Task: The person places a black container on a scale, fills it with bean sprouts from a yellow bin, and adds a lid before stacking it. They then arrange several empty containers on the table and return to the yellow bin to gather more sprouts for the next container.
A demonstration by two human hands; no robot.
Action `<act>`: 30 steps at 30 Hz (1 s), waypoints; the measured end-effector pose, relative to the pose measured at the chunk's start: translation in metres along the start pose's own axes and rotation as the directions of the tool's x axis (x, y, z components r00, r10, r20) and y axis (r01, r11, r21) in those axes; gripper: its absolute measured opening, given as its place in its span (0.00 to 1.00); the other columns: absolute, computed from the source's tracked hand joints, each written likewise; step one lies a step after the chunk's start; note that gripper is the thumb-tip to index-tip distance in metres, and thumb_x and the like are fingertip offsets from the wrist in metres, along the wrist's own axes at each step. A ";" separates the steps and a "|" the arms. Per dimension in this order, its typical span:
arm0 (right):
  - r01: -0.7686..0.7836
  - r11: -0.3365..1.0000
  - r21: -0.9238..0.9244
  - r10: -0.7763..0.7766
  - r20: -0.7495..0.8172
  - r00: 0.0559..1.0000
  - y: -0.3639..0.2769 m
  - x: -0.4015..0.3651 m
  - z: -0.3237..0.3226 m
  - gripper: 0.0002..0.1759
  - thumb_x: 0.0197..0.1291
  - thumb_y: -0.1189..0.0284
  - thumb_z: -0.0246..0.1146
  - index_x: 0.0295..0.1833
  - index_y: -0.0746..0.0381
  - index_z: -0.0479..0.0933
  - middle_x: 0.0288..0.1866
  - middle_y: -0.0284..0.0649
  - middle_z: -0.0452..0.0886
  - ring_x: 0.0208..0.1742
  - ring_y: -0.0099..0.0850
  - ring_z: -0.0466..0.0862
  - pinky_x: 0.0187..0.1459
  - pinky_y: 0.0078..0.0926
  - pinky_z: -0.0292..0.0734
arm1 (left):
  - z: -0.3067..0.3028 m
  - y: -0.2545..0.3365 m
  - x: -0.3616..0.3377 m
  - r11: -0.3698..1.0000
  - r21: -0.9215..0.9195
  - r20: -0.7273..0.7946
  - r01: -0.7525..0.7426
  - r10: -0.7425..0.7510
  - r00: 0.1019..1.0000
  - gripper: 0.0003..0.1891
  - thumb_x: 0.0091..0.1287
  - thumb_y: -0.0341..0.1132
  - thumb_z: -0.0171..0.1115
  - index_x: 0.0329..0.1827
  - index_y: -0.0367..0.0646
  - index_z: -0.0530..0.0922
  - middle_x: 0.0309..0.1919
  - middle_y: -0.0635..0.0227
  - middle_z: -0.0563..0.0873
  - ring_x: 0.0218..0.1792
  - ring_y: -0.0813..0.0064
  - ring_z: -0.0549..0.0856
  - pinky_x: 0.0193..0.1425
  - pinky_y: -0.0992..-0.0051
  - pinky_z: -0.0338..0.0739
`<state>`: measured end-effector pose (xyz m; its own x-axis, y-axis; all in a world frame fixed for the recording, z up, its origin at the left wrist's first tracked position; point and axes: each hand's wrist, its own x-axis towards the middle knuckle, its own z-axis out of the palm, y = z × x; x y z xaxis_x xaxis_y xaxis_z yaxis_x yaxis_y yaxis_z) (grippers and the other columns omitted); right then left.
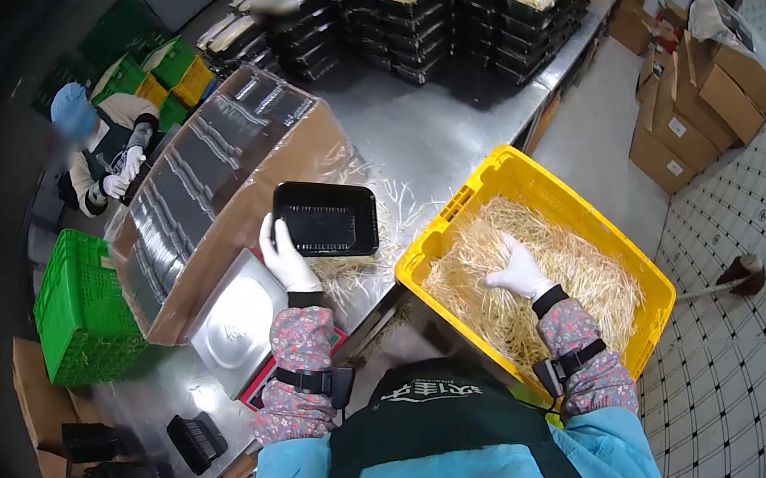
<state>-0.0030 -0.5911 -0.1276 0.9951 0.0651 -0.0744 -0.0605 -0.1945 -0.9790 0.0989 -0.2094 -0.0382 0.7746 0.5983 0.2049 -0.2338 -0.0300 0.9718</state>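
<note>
My left hand (287,257), in a white glove, holds an empty black plastic tray (325,219) by its near edge above the steel table. My right hand (519,270), also gloved, reaches into the yellow crate (465,203) and rests on the pile of pale bean sprouts (581,275) inside, fingers spread into them. Loose sprouts (387,206) lie scattered on the table beside the tray. A steel weighing scale (237,321) sits just below my left hand.
A large cardboard box of stacked empty black trays (206,187) lies open at left. Several filled, stacked trays (432,13) cover the far table. A green crate (83,311) stands on the left. Another person (104,154) works at far left. Cardboard boxes (700,107) sit on the floor at right.
</note>
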 end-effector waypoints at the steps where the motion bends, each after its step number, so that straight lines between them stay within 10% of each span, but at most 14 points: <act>1: -0.018 0.975 -0.223 0.028 0.042 0.999 -0.030 0.009 0.003 0.57 0.38 0.63 0.76 0.74 0.70 0.57 0.59 0.57 0.79 0.62 0.46 0.79 0.61 0.31 0.75 | 0.006 0.020 -0.007 0.993 0.060 0.026 -0.100 0.099 0.995 0.20 0.74 0.33 0.57 0.66 0.32 0.72 0.61 0.56 0.78 0.62 0.65 0.77 0.70 0.67 0.68; 5: 0.194 0.603 -0.774 -0.101 0.167 0.981 -0.132 0.046 0.058 0.47 0.35 0.62 0.75 0.65 0.66 0.67 0.42 0.54 0.84 0.46 0.50 0.84 0.47 0.37 0.81 | 0.012 0.067 -0.025 0.652 0.394 0.287 -0.648 0.583 0.760 0.24 0.71 0.30 0.57 0.70 0.36 0.69 0.73 0.52 0.65 0.73 0.56 0.65 0.76 0.59 0.59; 10: 0.516 0.326 -0.792 -0.370 0.396 0.841 -0.180 0.094 0.190 0.27 0.39 0.66 0.71 0.46 0.66 0.74 0.33 0.48 0.83 0.35 0.46 0.85 0.37 0.41 0.81 | -0.029 0.071 -0.034 0.392 0.556 0.565 -0.733 0.467 0.680 0.28 0.67 0.36 0.61 0.70 0.43 0.70 0.74 0.49 0.63 0.73 0.46 0.63 0.72 0.53 0.61; 13: 0.661 0.348 -0.665 -0.494 0.469 0.732 -0.208 0.104 0.269 0.28 0.41 0.69 0.69 0.52 0.66 0.73 0.40 0.51 0.82 0.35 0.47 0.85 0.37 0.41 0.81 | -0.088 0.034 -0.014 0.621 0.522 0.468 -0.585 0.365 0.805 0.25 0.70 0.37 0.57 0.70 0.43 0.71 0.71 0.48 0.69 0.70 0.46 0.67 0.73 0.54 0.62; 17: 0.834 0.288 -0.471 -0.540 0.639 0.547 -0.221 0.103 0.357 0.36 0.40 0.71 0.69 0.61 0.65 0.73 0.45 0.45 0.81 0.48 0.43 0.82 0.48 0.40 0.79 | -0.171 0.010 0.001 0.997 0.014 0.188 0.074 -0.076 0.979 0.24 0.78 0.36 0.47 0.73 0.32 0.65 0.71 0.52 0.70 0.72 0.63 0.68 0.74 0.70 0.61; 22: 0.916 0.141 -0.377 -0.414 0.818 0.400 -0.196 0.106 0.434 0.38 0.40 0.68 0.70 0.62 0.66 0.72 0.41 0.44 0.79 0.45 0.42 0.81 0.44 0.39 0.77 | -0.247 -0.012 0.012 0.872 0.453 0.062 0.188 -0.241 0.969 0.34 0.76 0.40 0.54 0.78 0.33 0.53 0.73 0.46 0.65 0.73 0.55 0.67 0.76 0.65 0.59; 25: 0.932 0.189 -0.308 -0.488 0.795 0.361 -0.179 0.103 0.452 0.40 0.39 0.64 0.72 0.63 0.64 0.71 0.43 0.44 0.79 0.45 0.43 0.80 0.44 0.41 0.75 | -0.259 0.003 0.031 0.610 0.656 0.309 -0.445 0.321 0.895 0.39 0.68 0.35 0.59 0.77 0.30 0.51 0.74 0.40 0.60 0.75 0.47 0.62 0.79 0.59 0.55; 26: 0.923 0.208 -0.324 -0.433 0.816 0.384 -0.177 0.102 0.458 0.41 0.39 0.63 0.72 0.63 0.63 0.71 0.44 0.44 0.79 0.46 0.43 0.80 0.45 0.41 0.75 | -0.256 0.014 0.034 0.672 0.605 0.417 -0.426 0.188 0.889 0.38 0.67 0.38 0.58 0.77 0.33 0.54 0.74 0.41 0.62 0.74 0.47 0.62 0.78 0.58 0.56; 27: 0.914 0.222 -0.338 -0.377 0.835 0.401 -0.175 0.105 0.462 0.42 0.39 0.62 0.73 0.64 0.62 0.71 0.45 0.44 0.78 0.46 0.44 0.79 0.46 0.42 0.75 | -0.258 0.007 0.041 0.395 0.719 0.583 -0.571 0.103 0.806 0.34 0.70 0.43 0.54 0.76 0.34 0.59 0.74 0.46 0.64 0.74 0.49 0.64 0.76 0.58 0.59; 30: 0.892 0.417 -0.177 -0.359 0.869 0.341 -0.171 0.122 0.453 0.45 0.43 0.58 0.73 0.67 0.65 0.66 0.57 0.52 0.75 0.57 0.51 0.76 0.58 0.44 0.73 | -0.254 -0.001 0.042 0.338 0.774 0.545 -0.535 0.075 0.835 0.31 0.72 0.45 0.51 0.75 0.38 0.62 0.73 0.51 0.67 0.73 0.52 0.66 0.75 0.58 0.60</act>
<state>0.0937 -0.1069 -0.0546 0.2927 0.9424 0.1618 0.8759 -0.1964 -0.4406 -0.0176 0.0190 -0.0600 0.9496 0.0610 0.3075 -0.0389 -0.9503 0.3088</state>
